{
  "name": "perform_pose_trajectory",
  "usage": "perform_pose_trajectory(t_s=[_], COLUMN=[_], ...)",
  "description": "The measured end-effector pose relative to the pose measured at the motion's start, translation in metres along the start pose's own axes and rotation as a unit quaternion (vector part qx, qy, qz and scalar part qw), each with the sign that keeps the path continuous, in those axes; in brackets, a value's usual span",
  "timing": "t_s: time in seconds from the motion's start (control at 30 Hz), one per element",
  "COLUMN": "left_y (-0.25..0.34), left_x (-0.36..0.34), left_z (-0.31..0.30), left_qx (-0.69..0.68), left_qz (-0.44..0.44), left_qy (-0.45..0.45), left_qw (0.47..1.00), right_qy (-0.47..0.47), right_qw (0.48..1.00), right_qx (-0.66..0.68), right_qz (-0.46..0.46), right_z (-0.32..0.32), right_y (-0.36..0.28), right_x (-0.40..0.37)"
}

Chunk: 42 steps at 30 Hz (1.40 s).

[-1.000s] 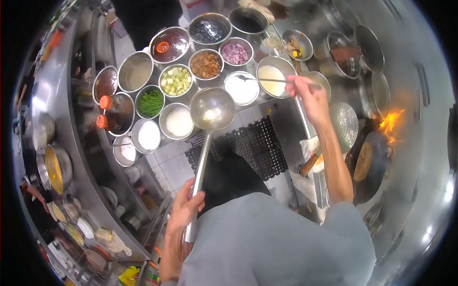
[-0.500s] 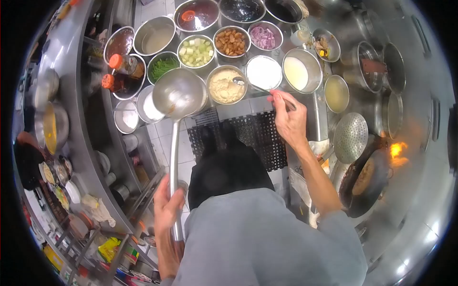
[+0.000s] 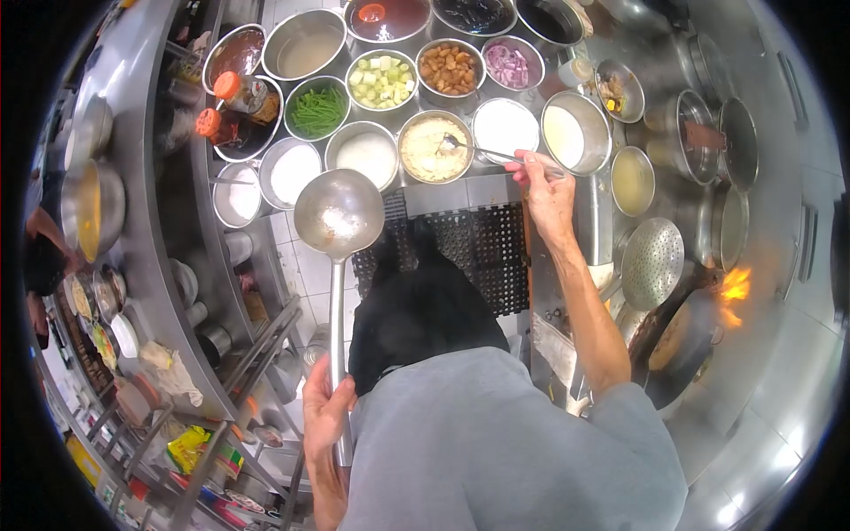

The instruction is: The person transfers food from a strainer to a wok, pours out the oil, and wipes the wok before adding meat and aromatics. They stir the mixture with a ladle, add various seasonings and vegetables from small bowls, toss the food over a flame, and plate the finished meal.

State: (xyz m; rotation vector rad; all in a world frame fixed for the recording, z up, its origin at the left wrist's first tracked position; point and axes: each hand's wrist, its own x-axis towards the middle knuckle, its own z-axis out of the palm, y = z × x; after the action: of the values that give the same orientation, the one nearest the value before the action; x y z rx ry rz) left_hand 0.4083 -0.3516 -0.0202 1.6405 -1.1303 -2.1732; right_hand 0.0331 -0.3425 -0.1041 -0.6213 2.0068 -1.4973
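Note:
My left hand (image 3: 328, 403) is closed round the handle of a large steel ladle (image 3: 339, 211), whose bowl hangs just below the bowls of white contents. With thumb and fingers, my right hand (image 3: 547, 190) pinches the end of a small spoon (image 3: 500, 156). The spoon's tip rests in a bowl of pale yellow powder or paste (image 3: 429, 152). Right beside that one stands a bowl of white powder (image 3: 505, 126), under the spoon's handle. A bowl of milky liquid (image 3: 564, 137) is close above my right fingers.
Further bowls hold green strips (image 3: 317, 110), pale cubes (image 3: 381, 81), brown pieces (image 3: 450, 69) and purple onion (image 3: 509, 65). On the right are a perforated ladle (image 3: 652, 264), a wok (image 3: 677, 354) and flames (image 3: 734, 285). Another person's arm (image 3: 53, 232) shows at far left.
The ladle bowl has moved down, off the bowls it partly covered. My right hand has shifted slightly right with the spoon. The flames look larger.

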Motion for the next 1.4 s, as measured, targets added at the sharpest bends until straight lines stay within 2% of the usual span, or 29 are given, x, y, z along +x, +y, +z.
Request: perform_pose_trajectory(t_s=[0.23,0.33,0.4,0.43,0.53,0.63,0.67,0.73,0.8,0.87,0.93,0.97,1.1,1.17,1.4], left_y=[0.002,0.006,0.015,0.012,0.008,0.004,-0.007,-0.012,-0.022,-0.021,-0.023,-0.024,-0.036,-0.036,-0.029], left_x=[0.005,0.018,0.028,0.033,0.029,0.007,-0.001,-0.017,-0.031,-0.034,-0.039,-0.038,-0.036,-0.037,-0.031], left_z=[0.005,0.01,0.016,0.017,0.016,0.009,0.003,-0.003,-0.012,-0.011,-0.007,-0.006,-0.006,-0.001,0.004], left_qx=[0.023,0.087,0.104,0.084,0.012,0.009,0.009,-0.006,-0.006,-0.03,-0.019,-0.021,-0.057,-0.056,-0.044], left_qz=[0.001,0.013,-0.006,-0.003,0.016,0.016,0.019,0.017,0.007,0.031,0.002,0.003,0.003,0.002,-0.006], left_qy=[-0.001,0.007,-0.03,-0.039,-0.042,0.004,0.036,0.05,0.089,0.082,0.128,0.128,0.116,0.115,0.133], left_qw=[1.0,0.996,0.994,0.996,0.999,1.0,0.999,0.999,0.996,0.996,0.992,0.992,0.992,0.992,0.99], right_qy=[0.01,-0.015,-0.072,-0.066,-0.084,-0.175,-0.18,-0.195,-0.209,-0.226,-0.214,-0.246,-0.278,-0.254,-0.279], right_qw=[0.997,0.996,0.996,0.99,0.982,0.933,0.932,0.868,0.873,0.876,0.88,0.871,0.86,0.9,0.93], right_qx=[0.064,0.073,-0.038,-0.074,-0.044,-0.14,-0.136,-0.242,-0.212,-0.185,-0.196,-0.207,-0.224,-0.212,-0.171], right_qz=[0.04,0.045,-0.039,-0.103,-0.164,-0.283,-0.284,-0.387,-0.385,-0.383,-0.376,-0.371,-0.364,-0.285,-0.169], right_z=[-0.016,-0.017,-0.01,-0.002,0.025,0.075,0.093,0.12,0.123,0.129,0.133,0.138,0.128,0.114,0.114], right_y=[-0.012,-0.029,-0.053,-0.064,-0.067,-0.051,-0.041,-0.03,-0.024,-0.03,-0.034,-0.036,-0.039,-0.04,-0.029], right_x=[-0.004,-0.015,-0.026,-0.03,-0.02,0.002,0.01,0.019,0.018,0.021,0.027,0.029,0.031,0.034,0.04])
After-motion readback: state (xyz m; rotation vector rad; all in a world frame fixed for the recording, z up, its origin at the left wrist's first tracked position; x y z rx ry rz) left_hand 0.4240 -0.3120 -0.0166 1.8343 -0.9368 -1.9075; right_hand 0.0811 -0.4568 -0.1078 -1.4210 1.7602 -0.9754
